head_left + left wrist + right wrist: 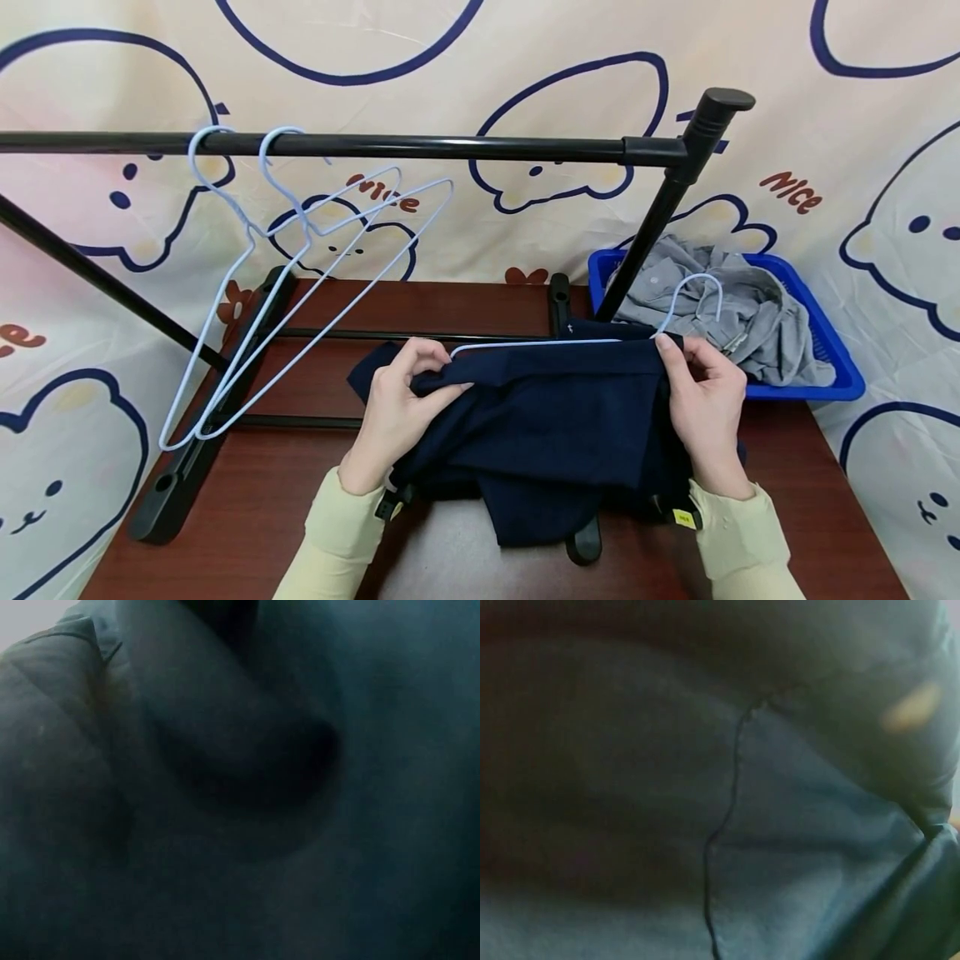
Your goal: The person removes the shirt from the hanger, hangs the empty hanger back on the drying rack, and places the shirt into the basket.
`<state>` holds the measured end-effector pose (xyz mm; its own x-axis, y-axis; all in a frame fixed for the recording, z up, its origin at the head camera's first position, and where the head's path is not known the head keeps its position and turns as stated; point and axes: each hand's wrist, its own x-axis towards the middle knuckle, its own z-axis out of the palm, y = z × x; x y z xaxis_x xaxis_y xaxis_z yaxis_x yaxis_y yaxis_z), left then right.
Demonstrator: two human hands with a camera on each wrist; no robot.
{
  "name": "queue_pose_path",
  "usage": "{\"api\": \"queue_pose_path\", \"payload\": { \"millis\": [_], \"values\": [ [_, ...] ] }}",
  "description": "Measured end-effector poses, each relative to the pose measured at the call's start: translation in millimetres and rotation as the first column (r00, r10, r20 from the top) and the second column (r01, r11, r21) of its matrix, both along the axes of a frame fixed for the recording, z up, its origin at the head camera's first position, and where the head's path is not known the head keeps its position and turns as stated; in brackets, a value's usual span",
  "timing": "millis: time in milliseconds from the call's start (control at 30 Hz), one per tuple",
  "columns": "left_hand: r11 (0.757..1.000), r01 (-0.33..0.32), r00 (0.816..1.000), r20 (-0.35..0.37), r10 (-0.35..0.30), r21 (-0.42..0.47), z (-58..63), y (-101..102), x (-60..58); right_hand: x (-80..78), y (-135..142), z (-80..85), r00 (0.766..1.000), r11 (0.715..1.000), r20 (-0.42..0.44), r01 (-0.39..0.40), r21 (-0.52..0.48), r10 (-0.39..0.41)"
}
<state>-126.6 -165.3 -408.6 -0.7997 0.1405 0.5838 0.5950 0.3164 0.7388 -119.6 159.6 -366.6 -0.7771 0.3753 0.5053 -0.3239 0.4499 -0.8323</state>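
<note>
A navy garment, its exact kind hidden by the folds, lies draped over a light-blue hanger. The hanger's hook rises at the right, and most of its frame is under the cloth. My left hand pinches the garment between thumb and fingers near the hanger's left end. At the right, my right hand pinches the garment's upper edge close to the base of the hook. Dark, blurred cloth fills most of the left wrist view. In the right wrist view the fabric shows a seam.
Two light-blue hangers hang from the black rail on the left. A blue basket holding grey clothes stands at the right behind my right hand. The rack's black feet rest on the brown tabletop.
</note>
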Motion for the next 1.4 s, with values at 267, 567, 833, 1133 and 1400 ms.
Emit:
{"api": "queue_pose_path", "payload": {
  "millis": [267, 567, 833, 1133, 1400],
  "values": [
    [1.000, -0.016, 1.000, 0.019, 0.016, -0.019, -1.7, -0.2, 0.0, 1.0, 0.1, 0.2, 1.000, 1.000, -0.016, -0.014, 0.005, 0.014],
    [0.977, 0.187, 0.980, 0.089, -0.179, -0.103, -9.4, 11.7, 1.5, -3.6, -5.3, 0.4, 0.995, 0.997, -0.077, -0.062, -0.047, 0.058],
    [0.952, 0.281, 0.955, 0.132, -0.265, -0.125, -9.8, 12.5, 2.2, -3.0, -6.2, 3.4, 0.995, 0.997, -0.079, -0.071, -0.038, 0.068],
    [0.915, 0.336, 0.939, 0.155, -0.307, -0.225, -8.4, 21.8, 3.0, -1.5, -7.9, 2.1, 0.988, 0.992, -0.096, -0.124, -0.039, 0.120],
    [0.807, 0.419, 0.908, 0.212, -0.362, -0.416, -19.3, 55.7, 9.0, 0.1, -21.8, -4.0, 0.974, 0.977, -0.081, -0.212, -0.015, 0.210]
  ]
}}
